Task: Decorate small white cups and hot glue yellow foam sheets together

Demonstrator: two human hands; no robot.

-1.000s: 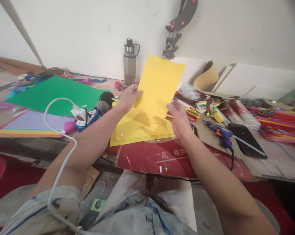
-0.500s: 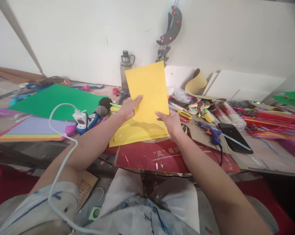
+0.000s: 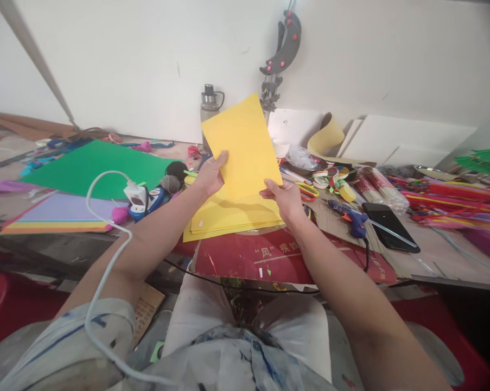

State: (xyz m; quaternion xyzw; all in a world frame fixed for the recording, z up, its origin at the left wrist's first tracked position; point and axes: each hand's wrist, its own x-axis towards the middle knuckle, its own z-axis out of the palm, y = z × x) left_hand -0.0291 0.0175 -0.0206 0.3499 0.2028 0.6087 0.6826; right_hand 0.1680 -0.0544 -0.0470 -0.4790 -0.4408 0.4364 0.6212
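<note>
A yellow sheet of craft paper is held up and tilted to the left, above the table. My left hand grips its left edge, thumb on the near face. At the lower right corner my right hand pinches the same sheet between thumb and fingers. Below it lie several more yellow sheets, partly covered by the raised one. These rest on a red cardboard piece with white printed characters.
Green sheet, lilac sheet and a white plug with its cable lie left. A bottle stands behind. On the right are scissors, a glue gun, a phone and pipe cleaners.
The raised yellow sheet has tipped further to the left, its top corner shifting left and slightly up. My left hand has moved a little left; both hands keep hold of the sheet.
</note>
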